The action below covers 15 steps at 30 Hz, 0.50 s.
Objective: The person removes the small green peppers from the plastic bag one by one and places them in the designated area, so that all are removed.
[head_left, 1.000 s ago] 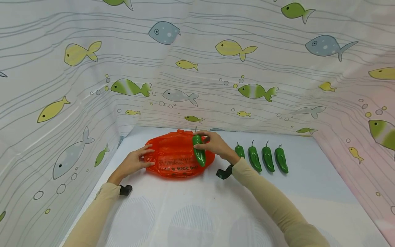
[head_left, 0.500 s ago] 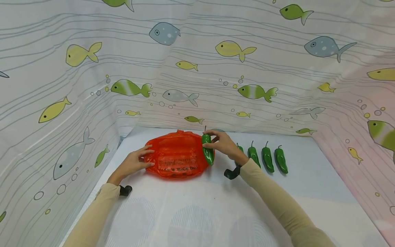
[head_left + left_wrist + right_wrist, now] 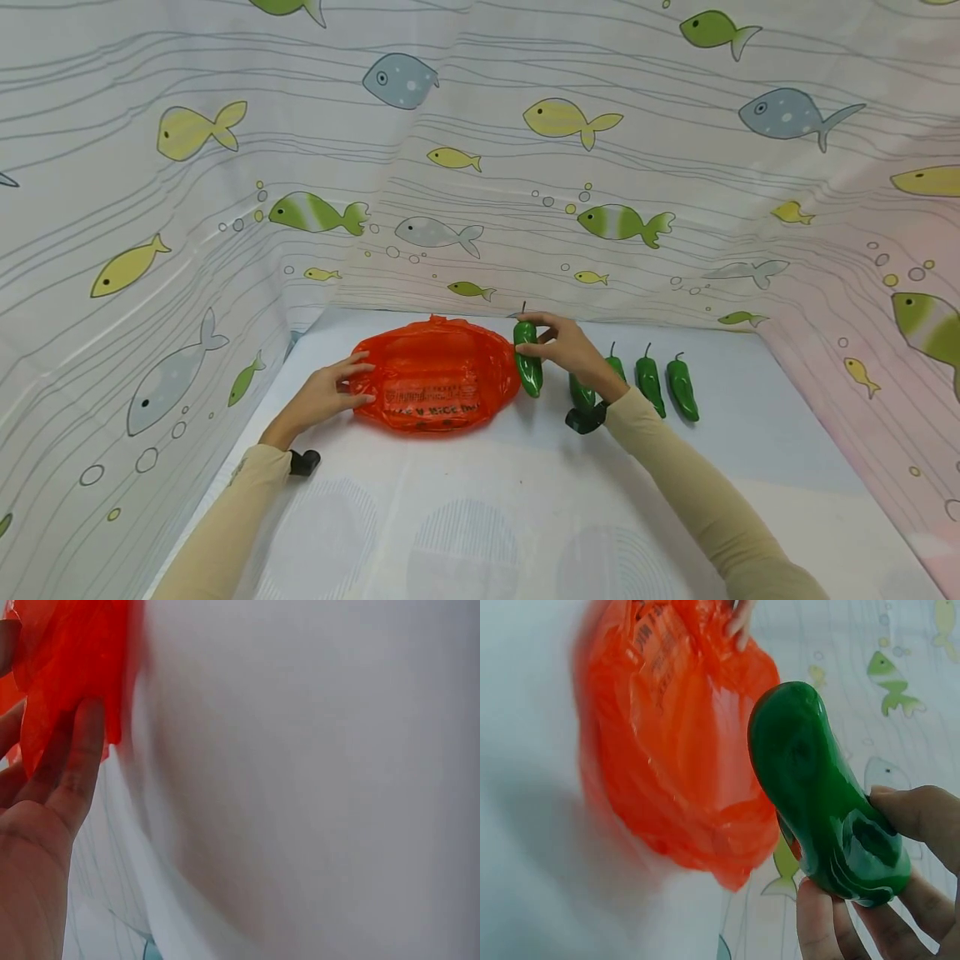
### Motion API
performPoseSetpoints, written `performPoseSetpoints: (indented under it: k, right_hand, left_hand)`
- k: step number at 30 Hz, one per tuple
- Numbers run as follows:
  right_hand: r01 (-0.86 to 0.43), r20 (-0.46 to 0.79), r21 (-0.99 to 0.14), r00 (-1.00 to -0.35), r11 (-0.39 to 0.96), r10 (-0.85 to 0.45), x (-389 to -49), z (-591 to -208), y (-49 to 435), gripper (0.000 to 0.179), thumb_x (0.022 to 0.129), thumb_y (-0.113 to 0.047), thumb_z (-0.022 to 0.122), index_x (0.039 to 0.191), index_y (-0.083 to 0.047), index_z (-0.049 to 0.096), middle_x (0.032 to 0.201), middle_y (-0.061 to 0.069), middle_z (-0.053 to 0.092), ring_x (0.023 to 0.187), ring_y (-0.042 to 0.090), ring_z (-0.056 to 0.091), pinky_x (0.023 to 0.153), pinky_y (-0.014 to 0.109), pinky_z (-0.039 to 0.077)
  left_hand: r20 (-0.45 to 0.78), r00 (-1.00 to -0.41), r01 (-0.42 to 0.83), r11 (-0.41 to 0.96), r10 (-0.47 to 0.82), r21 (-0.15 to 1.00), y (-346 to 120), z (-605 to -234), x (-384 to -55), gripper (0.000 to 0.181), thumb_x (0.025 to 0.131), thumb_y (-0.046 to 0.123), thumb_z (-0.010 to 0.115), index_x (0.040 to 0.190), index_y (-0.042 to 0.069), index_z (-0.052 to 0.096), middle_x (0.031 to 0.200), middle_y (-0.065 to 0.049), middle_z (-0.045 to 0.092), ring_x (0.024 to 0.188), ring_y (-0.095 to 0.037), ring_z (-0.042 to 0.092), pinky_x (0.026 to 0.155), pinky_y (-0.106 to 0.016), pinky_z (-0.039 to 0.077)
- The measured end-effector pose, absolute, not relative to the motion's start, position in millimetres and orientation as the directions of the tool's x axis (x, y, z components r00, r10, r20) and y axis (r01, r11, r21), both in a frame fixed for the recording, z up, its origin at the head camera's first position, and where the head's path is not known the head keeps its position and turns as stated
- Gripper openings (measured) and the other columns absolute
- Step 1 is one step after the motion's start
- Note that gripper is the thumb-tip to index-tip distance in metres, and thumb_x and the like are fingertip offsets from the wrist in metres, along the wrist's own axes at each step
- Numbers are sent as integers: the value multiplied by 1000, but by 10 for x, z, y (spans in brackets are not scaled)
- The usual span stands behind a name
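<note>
My right hand (image 3: 570, 346) holds a glossy green chili pepper (image 3: 528, 367) by its upper part, between thumb and fingers, stem upward. The pepper stands just off the right rim of a red plastic bag (image 3: 435, 367). In the right wrist view the pepper's rounded end (image 3: 791, 720) points toward the bag's wide mouth. My left hand (image 3: 330, 392) grips the bag's left edge, fingers spread along it. The left wrist view shows thin red film (image 3: 75, 667) between and over those fingers. Dark print runs across the bag's front part.
Several more green peppers (image 3: 682, 387) lie in a row to the right, some partly hidden by my right hand and sleeve. A white cloth (image 3: 450, 517) covers the table. Fish-printed sheets (image 3: 480, 250) rise at the back and both sides.
My right hand has carried the pepper rightward, from over the bag to beside its right rim. The left hand and the bag have stayed almost where they were.
</note>
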State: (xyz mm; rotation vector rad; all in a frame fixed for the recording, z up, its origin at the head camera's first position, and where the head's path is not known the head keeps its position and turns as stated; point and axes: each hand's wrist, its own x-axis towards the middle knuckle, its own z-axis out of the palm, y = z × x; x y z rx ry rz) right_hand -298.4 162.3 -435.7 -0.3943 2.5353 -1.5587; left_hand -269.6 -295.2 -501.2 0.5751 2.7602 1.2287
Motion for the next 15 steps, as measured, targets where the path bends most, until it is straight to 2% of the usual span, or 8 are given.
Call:
performPoseSetpoints:
  k: [2, 7, 11, 15]
  right_hand:
    - [-145, 18, -890, -958, 431, -285, -2989, -4372, 1682, 55, 87, -30, 84, 138, -24, 64, 115, 7, 66, 106, 31, 59, 84, 50, 52]
    - [-137, 18, -887, -965, 441, -263, -3000, -4403, 1804, 54, 88, -30, 83, 138, -23, 63, 119, 7, 65, 108, 31, 58, 86, 53, 52]
    - [-134, 13, -878, -966, 459, -257, -2991, -4400, 1863, 57, 89, -34, 82, 140, -23, 62, 122, 5, 64, 108, 30, 58, 85, 48, 52]
    - [-117, 1, -882, -969, 456, -246, -2972, -4389, 1927, 59, 88, -36, 83, 142, -24, 61, 122, 7, 63, 109, 31, 57, 92, 54, 49]
  left_hand:
    - [91, -927, 310, 611, 363, 729, -2954, -5012, -2701, 63, 88, 25, 84, 141, 3, 61, 163, -13, 38, 147, -43, 34, 107, -57, 44]
    - [85, -929, 304, 608, 361, 734, -2969, -5015, -2703, 63, 88, 25, 84, 142, 3, 61, 163, -12, 38, 148, -43, 33, 108, -57, 43]
    - [78, -931, 291, 600, 355, 745, -2982, -5014, -2694, 63, 88, 25, 84, 142, 5, 61, 163, -11, 37, 149, -42, 32, 110, -58, 41]
    - [76, -931, 290, 598, 357, 747, -2987, -5015, -2693, 63, 88, 27, 84, 142, 5, 61, 164, -11, 37, 148, -43, 33, 109, -58, 42]
